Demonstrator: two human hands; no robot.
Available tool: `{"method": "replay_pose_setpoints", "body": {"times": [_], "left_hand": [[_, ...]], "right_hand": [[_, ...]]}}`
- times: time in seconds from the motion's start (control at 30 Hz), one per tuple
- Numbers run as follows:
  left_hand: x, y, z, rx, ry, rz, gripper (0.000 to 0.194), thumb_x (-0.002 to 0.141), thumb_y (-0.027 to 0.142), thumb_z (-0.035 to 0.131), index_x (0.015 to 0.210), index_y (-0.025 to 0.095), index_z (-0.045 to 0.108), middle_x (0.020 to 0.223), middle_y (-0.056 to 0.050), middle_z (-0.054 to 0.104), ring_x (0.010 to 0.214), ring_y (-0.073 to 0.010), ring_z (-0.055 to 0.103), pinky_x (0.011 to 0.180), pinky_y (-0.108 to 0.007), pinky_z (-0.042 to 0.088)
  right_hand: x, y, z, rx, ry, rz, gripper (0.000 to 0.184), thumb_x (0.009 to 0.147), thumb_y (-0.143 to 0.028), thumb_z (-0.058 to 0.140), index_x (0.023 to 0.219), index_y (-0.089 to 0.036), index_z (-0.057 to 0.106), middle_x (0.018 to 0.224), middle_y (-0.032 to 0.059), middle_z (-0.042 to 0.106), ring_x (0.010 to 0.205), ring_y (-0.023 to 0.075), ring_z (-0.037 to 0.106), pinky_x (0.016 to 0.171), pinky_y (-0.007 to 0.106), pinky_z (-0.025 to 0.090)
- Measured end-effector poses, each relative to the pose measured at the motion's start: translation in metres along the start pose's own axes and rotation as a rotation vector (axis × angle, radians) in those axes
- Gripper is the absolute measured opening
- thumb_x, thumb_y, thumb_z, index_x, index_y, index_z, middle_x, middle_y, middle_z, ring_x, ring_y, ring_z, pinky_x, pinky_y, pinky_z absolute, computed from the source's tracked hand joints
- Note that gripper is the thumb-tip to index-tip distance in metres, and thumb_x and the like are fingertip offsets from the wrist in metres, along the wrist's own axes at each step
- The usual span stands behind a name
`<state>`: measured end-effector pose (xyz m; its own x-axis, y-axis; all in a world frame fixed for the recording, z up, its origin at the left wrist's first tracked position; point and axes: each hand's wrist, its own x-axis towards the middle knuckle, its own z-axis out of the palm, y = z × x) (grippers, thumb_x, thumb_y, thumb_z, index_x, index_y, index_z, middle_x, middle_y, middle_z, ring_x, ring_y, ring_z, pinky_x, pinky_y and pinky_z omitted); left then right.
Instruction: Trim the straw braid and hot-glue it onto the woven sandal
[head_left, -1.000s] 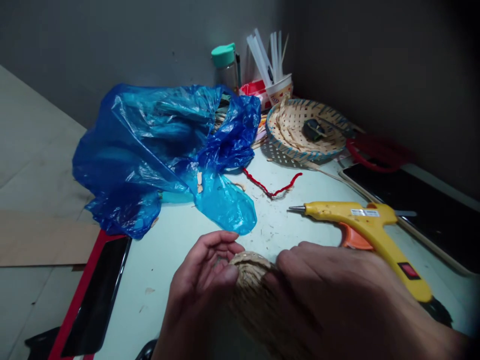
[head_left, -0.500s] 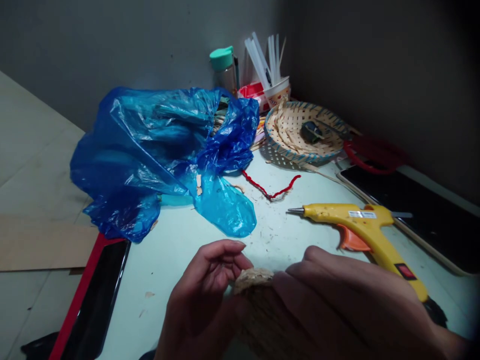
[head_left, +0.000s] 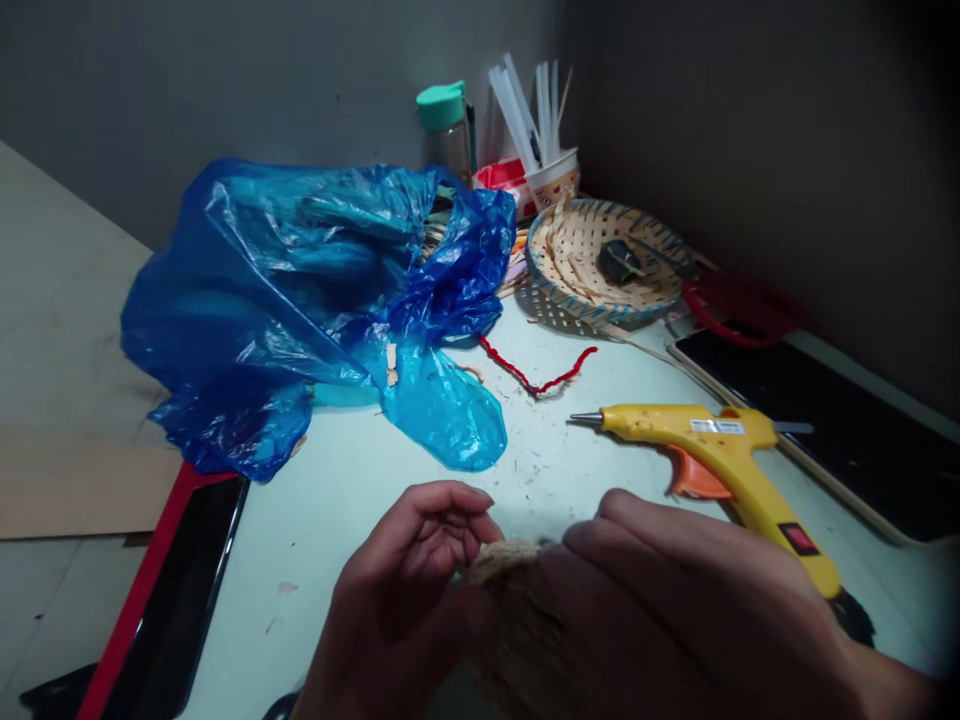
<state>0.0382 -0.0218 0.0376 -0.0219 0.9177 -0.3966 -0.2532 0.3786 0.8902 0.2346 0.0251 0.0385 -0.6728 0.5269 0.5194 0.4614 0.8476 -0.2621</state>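
Observation:
At the near edge of the view, a rough tan fibrous piece (head_left: 517, 620) with a paler rim is held between both hands; its lower part is in shadow and its exact kind is unclear. My left hand (head_left: 409, 590) curls around its left side, thumb low against it and fingers bent above. My right hand (head_left: 690, 600) is closed over the right side, back of the hand toward me, hiding its fingertips. Just beyond my right hand lies a yellow glue gun (head_left: 697, 425) with an orange trigger, its nozzle pointing left.
A crumpled blue plastic bag (head_left: 300, 270) covers the table's far left. A bent red pipe cleaner (head_left: 534, 388) lies mid-table. Behind stand a woven basket (head_left: 570, 270), a cup of glue sticks (head_left: 553, 180) and a green-lidded bottle (head_left: 444, 120). Dark tablets (head_left: 825, 430) lie at right and left (head_left: 187, 590).
The surroundings have shifted slightly left in view with a small camera movement. Both hands keep nearly the same hold on the tan piece, which shows slightly more of its front face.

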Motion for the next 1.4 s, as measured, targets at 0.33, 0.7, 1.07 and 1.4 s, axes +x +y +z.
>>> {"method": "replay_pose_setpoints", "body": {"times": [0.33,0.7,1.07,1.4], "left_hand": [[0.012,-0.003,-0.002,0.010,0.087,-0.049,0.034,0.073,0.028,0.091,0.100,0.021,0.071,0.086,-0.003,0.073,0.075,-0.0135,0.065,0.067,-0.024,0.047],[0.011,-0.002,-0.007,0.041,0.076,-0.039,0.030,0.080,0.032,0.085,0.103,0.022,0.070,0.095,-0.002,0.069,0.081,-0.0141,0.065,0.071,-0.024,0.047],[0.006,0.001,-0.010,0.010,0.126,0.170,0.032,0.080,0.034,0.085,0.106,0.022,0.071,0.099,-0.004,0.068,0.086,-0.0139,0.063,0.075,-0.021,0.050],[0.000,-0.001,-0.018,0.228,0.095,0.780,0.020,0.089,0.017,0.075,0.105,0.028,0.072,0.100,-0.001,0.066,0.094,-0.0126,0.067,0.085,-0.018,0.057]], "right_hand": [[-0.008,0.011,0.012,0.315,-0.152,0.267,0.024,0.098,-0.016,0.043,0.078,-0.022,0.055,0.074,-0.0031,0.057,0.064,0.0137,0.051,0.055,0.030,0.033],[0.003,0.024,0.003,0.476,-0.288,0.314,0.016,0.104,-0.019,0.050,0.094,-0.022,0.063,0.087,-0.0039,0.063,0.078,0.0123,0.057,0.071,0.028,0.040],[0.000,0.026,0.003,0.459,0.072,0.425,0.008,0.102,-0.032,0.059,0.102,-0.024,0.058,0.099,-0.0009,0.065,0.087,0.0154,0.061,0.076,0.028,0.047],[0.014,0.017,-0.002,0.165,0.253,0.310,0.029,0.103,-0.048,0.054,0.092,-0.024,0.066,0.076,0.0026,0.066,0.072,0.0195,0.065,0.063,0.028,0.051]]}}
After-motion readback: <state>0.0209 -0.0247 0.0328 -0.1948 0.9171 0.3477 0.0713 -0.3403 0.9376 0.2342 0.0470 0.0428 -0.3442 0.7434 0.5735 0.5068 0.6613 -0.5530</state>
